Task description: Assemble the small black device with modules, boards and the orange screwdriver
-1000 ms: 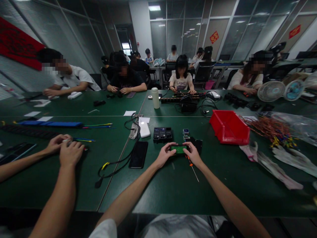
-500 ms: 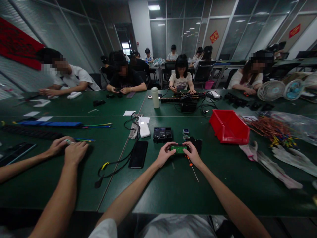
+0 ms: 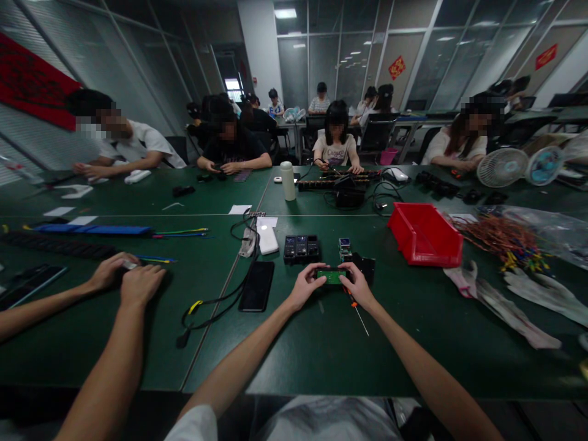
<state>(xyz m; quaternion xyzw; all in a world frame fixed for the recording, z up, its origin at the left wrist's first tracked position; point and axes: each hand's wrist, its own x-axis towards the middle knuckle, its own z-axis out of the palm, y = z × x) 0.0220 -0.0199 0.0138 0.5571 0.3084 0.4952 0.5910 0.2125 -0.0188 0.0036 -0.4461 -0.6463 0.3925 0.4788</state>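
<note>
Illumination is rated dim overall. Light is admitted by a far ceiling panel [image 3: 285, 13] and a small bright window [image 3: 234, 87]; lamp reflections are noted on the far glass partition [image 3: 356, 58]. Soft glare is observed on the near green table [image 3: 305, 361], and deep shadow is recorded beneath its edge. Left and right margins are stretched and softened; fine detail on the circuit board [image 3: 331, 278] is not resolved.
</note>
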